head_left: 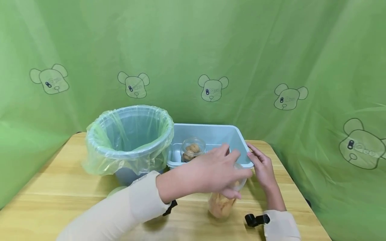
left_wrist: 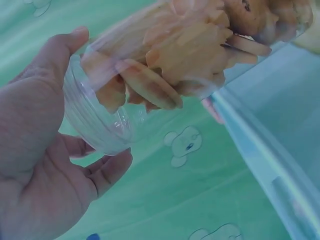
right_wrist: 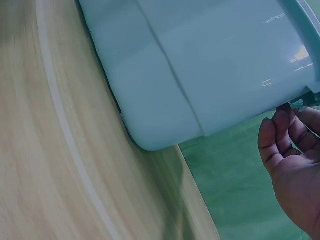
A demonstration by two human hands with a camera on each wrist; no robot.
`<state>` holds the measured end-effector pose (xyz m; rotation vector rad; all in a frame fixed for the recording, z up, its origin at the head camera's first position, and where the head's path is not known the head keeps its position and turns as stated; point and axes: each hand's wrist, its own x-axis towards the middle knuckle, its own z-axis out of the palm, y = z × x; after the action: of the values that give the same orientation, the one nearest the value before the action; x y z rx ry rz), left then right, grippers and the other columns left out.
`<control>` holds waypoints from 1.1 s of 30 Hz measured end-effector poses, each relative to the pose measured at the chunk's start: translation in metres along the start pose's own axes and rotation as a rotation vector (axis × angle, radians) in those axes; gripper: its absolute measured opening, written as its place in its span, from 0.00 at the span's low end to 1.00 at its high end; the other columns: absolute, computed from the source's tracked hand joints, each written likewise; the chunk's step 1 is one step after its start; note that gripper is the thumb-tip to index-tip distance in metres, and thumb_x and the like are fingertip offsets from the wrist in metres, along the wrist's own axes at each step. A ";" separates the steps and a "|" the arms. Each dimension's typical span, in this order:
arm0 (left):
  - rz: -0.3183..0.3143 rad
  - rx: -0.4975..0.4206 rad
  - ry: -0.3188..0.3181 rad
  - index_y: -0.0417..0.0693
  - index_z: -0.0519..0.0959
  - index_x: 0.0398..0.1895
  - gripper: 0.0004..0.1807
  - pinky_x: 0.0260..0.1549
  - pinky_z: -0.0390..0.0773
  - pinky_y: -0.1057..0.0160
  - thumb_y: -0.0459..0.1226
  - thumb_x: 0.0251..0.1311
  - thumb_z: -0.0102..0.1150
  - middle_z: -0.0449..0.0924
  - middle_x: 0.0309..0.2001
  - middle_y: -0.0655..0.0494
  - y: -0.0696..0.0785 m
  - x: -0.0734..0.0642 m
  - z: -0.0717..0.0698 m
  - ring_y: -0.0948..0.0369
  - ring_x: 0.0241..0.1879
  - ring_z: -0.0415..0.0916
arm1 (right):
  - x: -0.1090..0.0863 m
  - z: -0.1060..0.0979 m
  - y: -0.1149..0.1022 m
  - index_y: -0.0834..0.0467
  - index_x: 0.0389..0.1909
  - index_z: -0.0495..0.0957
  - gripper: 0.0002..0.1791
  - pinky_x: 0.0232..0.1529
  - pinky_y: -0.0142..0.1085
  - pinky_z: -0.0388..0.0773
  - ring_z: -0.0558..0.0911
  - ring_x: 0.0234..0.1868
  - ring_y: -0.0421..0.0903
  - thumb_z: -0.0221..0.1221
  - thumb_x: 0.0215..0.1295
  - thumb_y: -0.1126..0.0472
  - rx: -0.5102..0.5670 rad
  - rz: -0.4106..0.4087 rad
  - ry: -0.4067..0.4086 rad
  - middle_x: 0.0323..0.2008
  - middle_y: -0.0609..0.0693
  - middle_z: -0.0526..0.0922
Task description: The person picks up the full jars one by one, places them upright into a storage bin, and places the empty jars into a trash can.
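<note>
My left hand (head_left: 211, 170) reaches across the front of the light blue plastic bin (head_left: 208, 126). It grips a clear jar (head_left: 221, 205) round its ridged clear end, thumb on one side and fingers on the other. Tan, jagged-edged pieces (left_wrist: 190, 55) fill much of the jar, which is tilted in the left wrist view. At the bin's right front corner, my right hand (head_left: 263, 169) holds the rim, its fingers curled up under the edge in the right wrist view. Inside the bin sits a small clear container (head_left: 193, 142) with brown walnut-like lumps, partly hidden by my left hand.
A blue bucket (head_left: 128, 174) lined with a pale green bag (head_left: 99, 162) stands left of the bin. Beneath my left forearm, a pale green round edge (head_left: 116, 190) shows. Everything stands on a wooden table (head_left: 54, 187) before a green curtain (head_left: 181, 43).
</note>
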<state>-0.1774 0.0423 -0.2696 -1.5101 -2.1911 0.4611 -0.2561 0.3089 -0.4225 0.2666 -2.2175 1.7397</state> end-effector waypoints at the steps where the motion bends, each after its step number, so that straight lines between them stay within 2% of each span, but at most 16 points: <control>1: 0.002 -0.007 -0.014 0.68 0.73 0.60 0.31 0.40 0.67 0.64 0.72 0.66 0.44 0.75 0.45 0.60 -0.003 0.001 -0.005 0.60 0.40 0.66 | 0.000 0.000 0.000 0.62 0.74 0.67 0.28 0.45 0.29 0.82 0.84 0.46 0.39 0.53 0.80 0.53 0.000 0.003 0.000 0.51 0.44 0.85; 4: 0.012 -0.014 -0.041 0.67 0.71 0.63 0.32 0.44 0.66 0.63 0.72 0.67 0.43 0.75 0.47 0.59 -0.011 0.004 -0.017 0.60 0.43 0.66 | 0.001 0.000 0.000 0.60 0.74 0.68 0.28 0.44 0.29 0.82 0.83 0.45 0.37 0.53 0.80 0.52 -0.020 0.002 0.001 0.50 0.40 0.84; 8: 0.000 -0.075 -0.069 0.66 0.69 0.69 0.34 0.52 0.67 0.60 0.70 0.67 0.45 0.74 0.52 0.57 -0.023 0.008 -0.031 0.59 0.49 0.67 | 0.000 -0.001 0.000 0.61 0.73 0.68 0.26 0.47 0.27 0.79 0.81 0.51 0.35 0.51 0.81 0.53 -0.049 -0.027 0.005 0.55 0.35 0.81; 11: -0.029 -0.146 -0.089 0.68 0.68 0.71 0.34 0.51 0.67 0.60 0.69 0.68 0.47 0.71 0.53 0.56 -0.034 0.012 -0.041 0.57 0.49 0.66 | -0.001 -0.001 0.001 0.64 0.70 0.72 0.24 0.46 0.26 0.78 0.79 0.49 0.35 0.50 0.81 0.56 -0.037 -0.036 0.019 0.52 0.35 0.82; 14: -0.058 -0.200 -0.082 0.67 0.69 0.70 0.32 0.44 0.65 0.62 0.67 0.69 0.49 0.70 0.51 0.56 -0.045 0.014 -0.049 0.57 0.45 0.63 | -0.002 -0.001 0.001 0.66 0.69 0.72 0.23 0.48 0.26 0.77 0.79 0.49 0.37 0.51 0.81 0.58 0.001 -0.037 0.017 0.49 0.36 0.83; 16: -0.074 -0.204 -0.065 0.66 0.69 0.69 0.31 0.41 0.65 0.63 0.66 0.69 0.50 0.69 0.49 0.56 -0.051 0.015 -0.054 0.57 0.44 0.63 | -0.002 -0.001 0.001 0.66 0.71 0.70 0.24 0.48 0.26 0.77 0.79 0.48 0.37 0.51 0.81 0.58 0.014 -0.035 0.010 0.48 0.36 0.83; 20: -0.101 -0.202 -0.031 0.64 0.70 0.67 0.30 0.41 0.65 0.63 0.65 0.69 0.51 0.69 0.49 0.55 -0.062 0.016 -0.061 0.56 0.43 0.62 | -0.002 0.000 0.000 0.65 0.74 0.64 0.28 0.52 0.23 0.74 0.76 0.52 0.36 0.51 0.81 0.55 -0.015 -0.022 -0.004 0.53 0.36 0.81; 23: -0.126 -0.190 -0.023 0.65 0.69 0.68 0.30 0.43 0.65 0.62 0.65 0.70 0.50 0.70 0.51 0.54 -0.069 0.017 -0.066 0.56 0.44 0.62 | -0.002 0.000 -0.001 0.65 0.75 0.64 0.29 0.58 0.21 0.69 0.73 0.59 0.33 0.51 0.81 0.53 -0.031 -0.005 -0.001 0.60 0.35 0.77; 26: -0.159 -0.169 -0.029 0.66 0.67 0.69 0.31 0.43 0.64 0.62 0.66 0.70 0.49 0.69 0.52 0.55 -0.075 0.019 -0.069 0.56 0.44 0.62 | -0.002 0.001 -0.001 0.65 0.74 0.65 0.28 0.55 0.22 0.71 0.74 0.56 0.33 0.52 0.80 0.55 -0.025 0.007 0.017 0.57 0.40 0.79; 30: -0.190 -0.142 -0.036 0.67 0.66 0.70 0.31 0.42 0.65 0.62 0.66 0.70 0.49 0.70 0.54 0.55 -0.081 0.023 -0.069 0.56 0.44 0.63 | -0.002 0.003 -0.003 0.65 0.73 0.67 0.26 0.44 0.25 0.76 0.76 0.44 0.37 0.53 0.80 0.57 0.000 0.006 0.037 0.45 0.46 0.79; 33: -0.215 -0.145 -0.046 0.69 0.65 0.71 0.31 0.42 0.66 0.62 0.66 0.70 0.49 0.70 0.57 0.53 -0.084 0.026 -0.064 0.55 0.46 0.63 | -0.001 0.003 -0.003 0.65 0.73 0.67 0.26 0.43 0.26 0.78 0.79 0.42 0.37 0.52 0.80 0.58 0.021 -0.001 0.030 0.43 0.46 0.80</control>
<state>-0.2183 0.0390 -0.1683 -1.3243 -2.4351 0.2737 -0.2546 0.3050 -0.4211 0.2447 -2.1793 1.7559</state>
